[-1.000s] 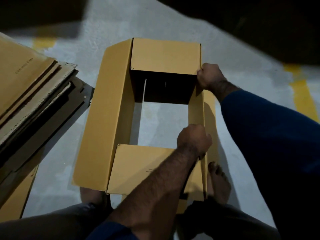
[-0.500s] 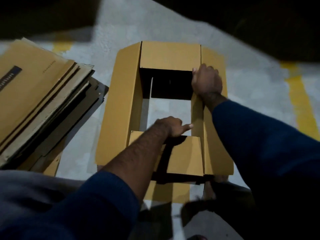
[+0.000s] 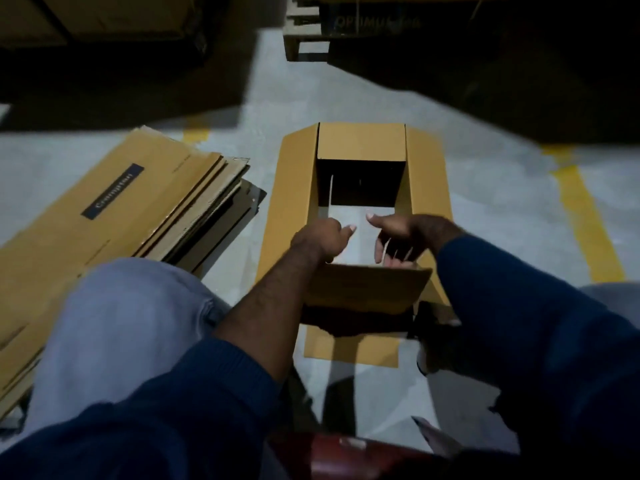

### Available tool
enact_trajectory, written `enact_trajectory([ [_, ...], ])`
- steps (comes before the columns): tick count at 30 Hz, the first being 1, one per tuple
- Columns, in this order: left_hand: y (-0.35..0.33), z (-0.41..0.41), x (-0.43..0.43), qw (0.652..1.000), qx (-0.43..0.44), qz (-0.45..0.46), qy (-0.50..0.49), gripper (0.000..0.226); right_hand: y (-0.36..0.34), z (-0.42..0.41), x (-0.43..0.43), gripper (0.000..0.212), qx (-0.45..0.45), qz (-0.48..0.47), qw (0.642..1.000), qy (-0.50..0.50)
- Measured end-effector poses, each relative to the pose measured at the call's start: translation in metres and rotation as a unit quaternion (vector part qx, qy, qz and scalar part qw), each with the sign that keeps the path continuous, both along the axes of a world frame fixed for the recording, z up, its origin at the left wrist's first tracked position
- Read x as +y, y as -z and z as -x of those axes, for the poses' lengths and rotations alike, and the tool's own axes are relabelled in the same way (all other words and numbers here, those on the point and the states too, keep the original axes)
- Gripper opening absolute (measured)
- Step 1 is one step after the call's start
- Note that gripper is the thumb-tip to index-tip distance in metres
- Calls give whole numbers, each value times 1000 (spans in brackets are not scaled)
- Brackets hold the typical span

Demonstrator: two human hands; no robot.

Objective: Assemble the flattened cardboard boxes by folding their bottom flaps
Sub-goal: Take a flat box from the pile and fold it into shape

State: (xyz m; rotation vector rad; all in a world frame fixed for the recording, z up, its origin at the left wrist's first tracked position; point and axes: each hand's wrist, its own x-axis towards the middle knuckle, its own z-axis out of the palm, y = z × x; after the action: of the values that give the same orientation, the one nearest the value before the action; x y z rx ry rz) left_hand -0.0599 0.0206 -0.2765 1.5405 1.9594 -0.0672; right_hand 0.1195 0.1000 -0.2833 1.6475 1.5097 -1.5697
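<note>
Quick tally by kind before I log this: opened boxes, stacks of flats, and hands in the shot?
Opened box: 1
Stack of flattened boxes: 1 (sheets in it cannot be counted)
Hands: 2, left hand and right hand
Total: 4

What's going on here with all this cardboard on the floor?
A person is setting up an open cardboard box on the floor. The left hand and right hand are both at its raised near flap; whether they grip it is unclear. The side flaps are spread outward. A stack of flattened boxes lies alongside.
</note>
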Motion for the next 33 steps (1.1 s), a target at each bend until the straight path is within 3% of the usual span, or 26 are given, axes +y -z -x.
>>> enact_trajectory([
  [3,-15,8,-18,995,4,101,18,48,-24,-15,-20,54,-28,51,993,-100],
  [7,12,5,-52,983,79,114,120,27,14,-8,-79,28,-64,-93,972,-207],
  [12,68,0,-88,994,56,40,87,47,58,11,-126,41,-94,-246,932,-250],
  [17,93,-7,-78,994,37,54,91,19,82,21,-119,15,-86,-282,920,-257],
  [20,97,-8,-66,993,47,54,95,15,90,25,-116,12,-113,-325,898,-274],
  [24,100,-12,-59,990,75,54,107,16,95,31,-113,14,-125,-334,893,-275],
  [29,103,-12,-57,989,78,49,119,13,96,19,-112,13,-77,-323,914,-235],
  [33,100,-30,-61,987,38,51,146,9,97,-7,-112,17,-67,-294,916,-266],
])
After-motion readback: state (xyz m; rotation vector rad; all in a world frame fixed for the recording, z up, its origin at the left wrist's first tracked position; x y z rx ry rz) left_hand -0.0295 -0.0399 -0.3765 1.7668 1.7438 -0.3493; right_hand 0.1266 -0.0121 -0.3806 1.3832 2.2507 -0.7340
